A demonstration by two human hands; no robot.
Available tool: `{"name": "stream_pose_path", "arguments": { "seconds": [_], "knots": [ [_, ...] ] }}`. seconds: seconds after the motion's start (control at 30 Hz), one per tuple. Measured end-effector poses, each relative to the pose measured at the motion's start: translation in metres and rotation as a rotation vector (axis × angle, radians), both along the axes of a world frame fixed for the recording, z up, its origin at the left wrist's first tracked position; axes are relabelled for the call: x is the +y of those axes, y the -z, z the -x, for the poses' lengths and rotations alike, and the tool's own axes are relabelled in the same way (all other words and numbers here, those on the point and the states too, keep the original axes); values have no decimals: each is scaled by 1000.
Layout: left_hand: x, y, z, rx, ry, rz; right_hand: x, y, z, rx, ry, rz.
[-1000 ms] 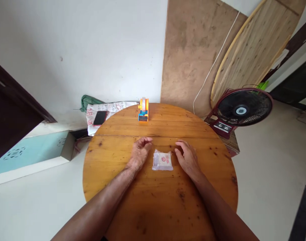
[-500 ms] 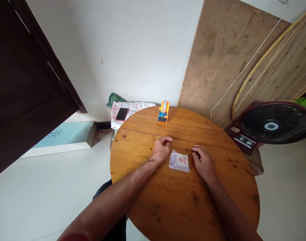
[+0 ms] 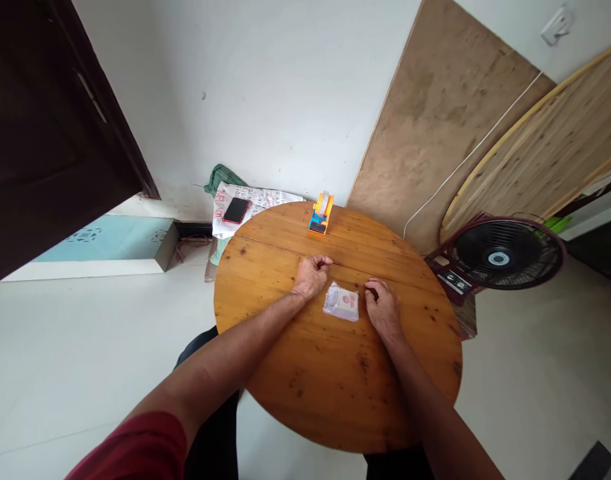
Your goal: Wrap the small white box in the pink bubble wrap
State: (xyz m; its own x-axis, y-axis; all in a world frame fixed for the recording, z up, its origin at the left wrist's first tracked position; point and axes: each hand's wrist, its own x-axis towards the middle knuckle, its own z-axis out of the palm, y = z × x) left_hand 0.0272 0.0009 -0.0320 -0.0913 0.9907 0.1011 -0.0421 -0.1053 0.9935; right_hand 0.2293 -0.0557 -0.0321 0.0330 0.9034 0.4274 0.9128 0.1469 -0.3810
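A small packet (image 3: 347,300) in clear crinkled plastic, with red print on a pale face, lies flat on the round wooden table (image 3: 305,360). My left hand (image 3: 312,275) rests just to its upper left, fingers curled and thumb close to the fingertips; nothing shows in it. On the packet's right, my right hand (image 3: 384,307) lies with loosely bent fingers, a gap between thumb and fingers, holding nothing. Neither hand touches the packet. An orange and blue tape dispenser (image 3: 320,213) stands at the table's far edge, beyond both hands.
A phone (image 3: 236,210) lies on a white printed sack (image 3: 265,198) past the table's far left edge. To the right stands a dark fan (image 3: 505,253). A large round wooden board (image 3: 535,133) leans by the wall. A dark door (image 3: 50,133) is at left.
The view has shifted, so the table and hands appear slightly farther left and higher. Both hands keep much the same pose beside the packet, which stays in place on the table.
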Motion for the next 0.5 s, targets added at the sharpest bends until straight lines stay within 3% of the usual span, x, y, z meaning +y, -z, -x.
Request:
{"name": "stream_pose_path", "arguments": {
  "seconds": [0.27,0.5],
  "knots": [
    [6,10,2,51,13,-30,1,4,-2,43,7,6],
    [4,10,2,65,25,-36,-1,0,0,49,11,28]
  ]
}}
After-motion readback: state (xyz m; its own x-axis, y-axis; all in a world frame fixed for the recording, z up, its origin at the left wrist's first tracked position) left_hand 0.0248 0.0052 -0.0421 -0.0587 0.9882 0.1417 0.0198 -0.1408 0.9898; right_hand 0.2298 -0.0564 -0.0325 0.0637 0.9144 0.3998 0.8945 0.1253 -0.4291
